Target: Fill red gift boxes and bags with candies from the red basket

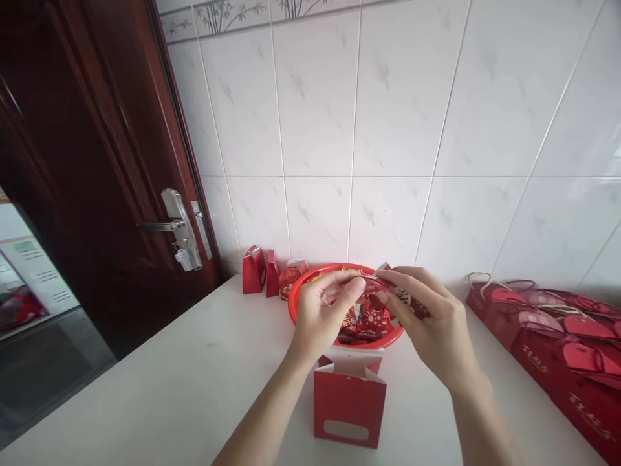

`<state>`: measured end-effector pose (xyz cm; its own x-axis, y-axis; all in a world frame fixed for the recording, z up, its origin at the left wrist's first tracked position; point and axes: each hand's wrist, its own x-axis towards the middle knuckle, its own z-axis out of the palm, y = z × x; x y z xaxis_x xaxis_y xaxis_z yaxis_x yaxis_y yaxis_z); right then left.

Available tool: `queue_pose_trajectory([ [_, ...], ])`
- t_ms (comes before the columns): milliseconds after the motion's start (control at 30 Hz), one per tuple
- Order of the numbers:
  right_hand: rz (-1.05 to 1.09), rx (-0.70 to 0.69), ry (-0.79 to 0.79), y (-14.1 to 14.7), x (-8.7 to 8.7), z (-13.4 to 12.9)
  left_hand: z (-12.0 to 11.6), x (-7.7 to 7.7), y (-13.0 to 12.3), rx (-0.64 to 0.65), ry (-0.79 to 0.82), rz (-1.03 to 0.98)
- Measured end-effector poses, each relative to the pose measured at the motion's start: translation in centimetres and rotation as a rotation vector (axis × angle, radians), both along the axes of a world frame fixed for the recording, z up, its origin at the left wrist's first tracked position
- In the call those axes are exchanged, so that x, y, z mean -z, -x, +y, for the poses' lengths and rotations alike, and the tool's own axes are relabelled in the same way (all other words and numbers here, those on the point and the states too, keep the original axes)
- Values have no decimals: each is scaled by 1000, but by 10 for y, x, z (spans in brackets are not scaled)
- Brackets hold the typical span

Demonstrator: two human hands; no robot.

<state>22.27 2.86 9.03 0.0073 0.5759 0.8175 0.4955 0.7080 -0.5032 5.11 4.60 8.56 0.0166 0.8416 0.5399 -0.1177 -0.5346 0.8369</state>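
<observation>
Both hands are raised over a round red basin that holds many red wrapped packets. My left hand pinches one end of a small dark red packet between thumb and fingers. The thumb and fingers of my right hand are closed on the packet's other side, and a dark red wrapper with white print shows beneath them. Below the hands, a red paper box with a pale oval window stands upright on the white table, its top open.
Small red boxes stand by the tiled wall, left of the basin. Rows of red gift boxes with cord handles fill the right side of the table. A dark wooden door is at the left.
</observation>
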Motion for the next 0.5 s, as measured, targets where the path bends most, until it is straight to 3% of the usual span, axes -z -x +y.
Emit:
queue_pose_trajectory([
  [100,42,-70,39,-1,-3,-4,-7,-2,6,8,-44,110],
  [267,169,-247,281,-8,-5,-4,-13,-6,14,60,-89,257],
  [500,301,-569,685,-14,-3,2,-5,-5,14,176,70,166],
])
